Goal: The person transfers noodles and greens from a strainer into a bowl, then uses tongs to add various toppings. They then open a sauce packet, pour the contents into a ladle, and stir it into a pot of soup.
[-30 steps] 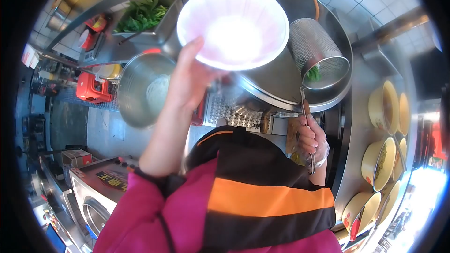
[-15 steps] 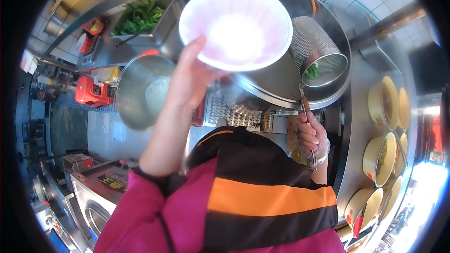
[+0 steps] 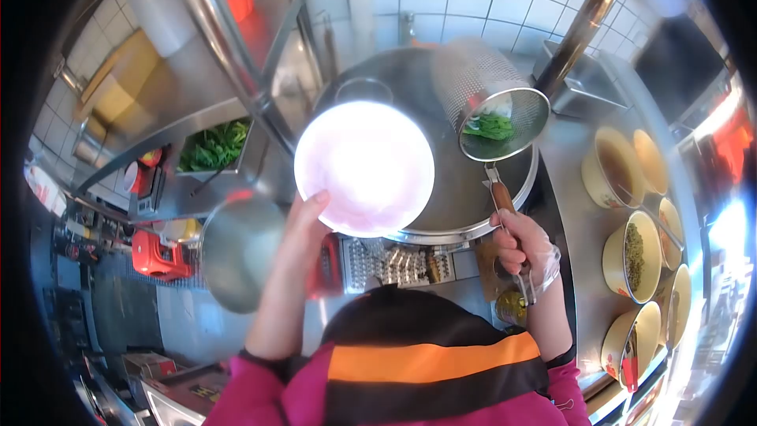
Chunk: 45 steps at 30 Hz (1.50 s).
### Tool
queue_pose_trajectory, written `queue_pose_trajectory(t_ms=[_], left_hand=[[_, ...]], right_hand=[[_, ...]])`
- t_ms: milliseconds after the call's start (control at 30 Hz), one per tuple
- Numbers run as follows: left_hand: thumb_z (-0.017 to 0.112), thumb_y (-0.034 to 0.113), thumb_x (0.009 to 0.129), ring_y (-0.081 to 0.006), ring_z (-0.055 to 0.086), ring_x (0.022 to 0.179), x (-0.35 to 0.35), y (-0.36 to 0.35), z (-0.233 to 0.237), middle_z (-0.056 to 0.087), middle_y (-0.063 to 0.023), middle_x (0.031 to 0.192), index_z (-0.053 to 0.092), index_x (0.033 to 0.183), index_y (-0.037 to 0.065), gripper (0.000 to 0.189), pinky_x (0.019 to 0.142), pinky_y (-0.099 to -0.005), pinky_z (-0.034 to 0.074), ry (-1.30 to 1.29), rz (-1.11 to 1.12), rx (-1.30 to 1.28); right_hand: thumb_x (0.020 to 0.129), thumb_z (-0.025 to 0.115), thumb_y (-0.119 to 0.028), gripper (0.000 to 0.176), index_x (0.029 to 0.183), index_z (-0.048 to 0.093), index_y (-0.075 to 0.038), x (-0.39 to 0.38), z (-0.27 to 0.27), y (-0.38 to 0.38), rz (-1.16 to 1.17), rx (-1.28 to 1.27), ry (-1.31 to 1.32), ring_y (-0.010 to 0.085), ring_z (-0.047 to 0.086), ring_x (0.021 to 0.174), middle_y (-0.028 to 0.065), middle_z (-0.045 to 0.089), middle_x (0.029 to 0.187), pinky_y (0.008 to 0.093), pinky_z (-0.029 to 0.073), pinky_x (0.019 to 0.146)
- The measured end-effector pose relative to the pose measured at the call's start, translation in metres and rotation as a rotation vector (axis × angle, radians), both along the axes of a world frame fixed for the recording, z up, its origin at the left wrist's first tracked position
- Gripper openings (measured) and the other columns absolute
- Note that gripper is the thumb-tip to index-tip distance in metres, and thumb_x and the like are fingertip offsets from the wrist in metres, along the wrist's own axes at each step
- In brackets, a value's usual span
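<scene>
A white bowl, bright with glare, is held at its lower left rim by my left hand, thumb over the edge. Its inside faces the camera. My right hand, in a clear plastic glove, grips the wooden handle of a perforated metal strainer. Green leaves show inside the strainer's mouth, which tilts toward me. Both the bowl and the strainer are above a large round metal pot, which the bowl partly covers.
Left are a tray of leafy greens, a metal basin and a red container. Several yellow containers line the right counter. A metal pole slants behind the pot.
The camera view has shifted. The bowl looks lower and farther from the camera. The strainer has moved left in the view, and more of its leaves show.
</scene>
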<state>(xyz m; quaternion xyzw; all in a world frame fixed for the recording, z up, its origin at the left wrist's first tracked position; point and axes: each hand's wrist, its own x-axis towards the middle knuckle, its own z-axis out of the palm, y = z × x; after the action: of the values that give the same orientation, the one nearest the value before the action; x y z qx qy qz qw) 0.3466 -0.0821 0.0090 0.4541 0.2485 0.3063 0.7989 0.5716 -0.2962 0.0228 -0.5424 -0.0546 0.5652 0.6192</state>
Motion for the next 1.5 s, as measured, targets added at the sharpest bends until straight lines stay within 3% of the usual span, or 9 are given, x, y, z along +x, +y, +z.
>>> queue_pose_trajectory(t_ms=[167, 200, 333, 500, 700, 1100, 1267, 1367, 1500], left_hand=[[0.051, 0.035, 0.083, -0.0255, 0.046, 0.112, 0.016, 0.009, -0.015, 0.043, -0.0145, 0.125, 0.032, 0.127, -0.002, 0.06, 0.09, -0.0397, 0.041, 0.066, -0.073, 0.0], [0.055, 0.03, 0.082, -0.0258, 0.051, 0.104, 0.019, 0.012, -0.018, 0.043, -0.0145, 0.12, 0.024, 0.13, 0.004, 0.063, 0.079, -0.0361, 0.048, 0.049, -0.076, -0.037], [0.057, 0.034, 0.08, -0.0264, 0.05, 0.104, 0.019, 0.011, -0.015, 0.043, -0.0143, 0.121, 0.021, 0.131, 0.006, 0.069, 0.08, -0.0374, 0.046, 0.112, -0.059, 0.027], [0.058, 0.036, 0.079, -0.0267, 0.05, 0.105, 0.02, 0.009, -0.022, 0.04, -0.0145, 0.124, 0.02, 0.132, 0.008, 0.071, 0.08, -0.0369, 0.046, 0.114, -0.075, -0.012], [0.06, 0.036, 0.077, -0.0269, 0.05, 0.104, 0.027, -0.001, -0.024, 0.041, -0.0152, 0.122, 0.018, 0.133, 0.01, 0.075, 0.08, -0.0375, 0.046, 0.175, -0.144, -0.016], [0.061, 0.04, 0.075, -0.0321, 0.052, 0.099, 0.082, -0.001, -0.012, 0.039, -0.0192, 0.118, 0.023, 0.126, 0.006, 0.072, 0.08, -0.0427, 0.048, 0.211, -0.242, -0.096], [0.062, 0.038, 0.073, -0.0379, 0.049, 0.103, 0.113, 0.001, 0.008, 0.038, -0.0254, 0.118, 0.022, 0.128, 0.002, 0.077, 0.086, -0.0477, 0.045, 0.091, -0.348, -0.243], [0.062, 0.037, 0.074, -0.0397, 0.049, 0.102, 0.118, -0.003, 0.022, 0.038, -0.0276, 0.118, 0.021, 0.129, 0.001, 0.078, 0.086, -0.0485, 0.044, 0.051, -0.389, -0.253], [0.061, 0.037, 0.074, -0.0398, 0.049, 0.101, 0.116, -0.006, 0.029, 0.038, -0.0283, 0.117, 0.021, 0.128, 0.001, 0.076, 0.087, -0.0485, 0.044, 0.048, -0.457, -0.294]], right_hand=[[0.087, 0.049, -0.021, 0.015, 0.084, 0.048, -0.006, 0.011, -0.03, 0.01, -0.024, -0.059, 0.046, 0.0038, 0.03, 0.034, -0.0049, 0.035, 0.051, 0.0204, 0.026, 0.029], [0.086, 0.049, -0.02, 0.014, 0.081, 0.047, -0.007, 0.016, -0.028, 0.01, -0.029, -0.06, 0.12, 0.003, 0.029, 0.035, -0.0061, 0.034, 0.052, 0.0194, 0.025, 0.03], [0.088, 0.047, -0.018, 0.011, 0.081, 0.046, -0.009, 0.016, -0.019, 0.012, -0.065, -0.017, 0.327, 0.0007, 0.028, 0.035, -0.0071, 0.033, 0.053, 0.0165, 0.023, 0.029], [0.088, 0.047, -0.019, 0.012, 0.082, 0.046, -0.009, 0.0, 0.003, 0.017, -0.1, -0.065, 0.007, 0.0011, 0.027, 0.036, -0.0066, 0.033, 0.053, 0.0176, 0.021, 0.03], [0.086, 0.05, -0.016, 0.011, 0.08, 0.045, -0.009, 0.017, -0.02, 0.024, -0.097, -0.015, 0.383, 0.0027, 0.032, 0.037, -0.0064, 0.036, 0.054, 0.0192, 0.028, 0.032], [0.082, 0.053, -0.016, 0.014, 0.085, 0.042, -0.008, -0.02, -0.003, 0.041, -0.256, 0.026, -0.376, 0.0082, 0.033, 0.032, -0.0013, 0.037, 0.053, 0.0256, 0.032, 0.025], [0.079, 0.057, -0.013, 0.015, 0.085, 0.05, -0.001, -0.009, -0.055, 0.04, -0.435, 0.071, -1.005, 0.0095, 0.047, 0.062, 0.0046, 0.052, 0.067, 0.0251, 0.041, 0.059], [0.08, 0.055, -0.002, 0.009, 0.083, 0.047, -0.004, -0.013, -0.048, 0.041, -0.534, 0.072, -1.138, 0.0039, 0.042, 0.062, -0.0014, 0.046, 0.071, 0.0193, 0.037, 0.055], [0.078, 0.059, -0.011, 0.016, 0.086, 0.049, -0.001, -0.005, -0.039, 0.035, -0.549, 0.025, -1.191, 0.0089, 0.047, 0.063, 0.0042, 0.052, 0.071, 0.0239, 0.041, 0.059]])
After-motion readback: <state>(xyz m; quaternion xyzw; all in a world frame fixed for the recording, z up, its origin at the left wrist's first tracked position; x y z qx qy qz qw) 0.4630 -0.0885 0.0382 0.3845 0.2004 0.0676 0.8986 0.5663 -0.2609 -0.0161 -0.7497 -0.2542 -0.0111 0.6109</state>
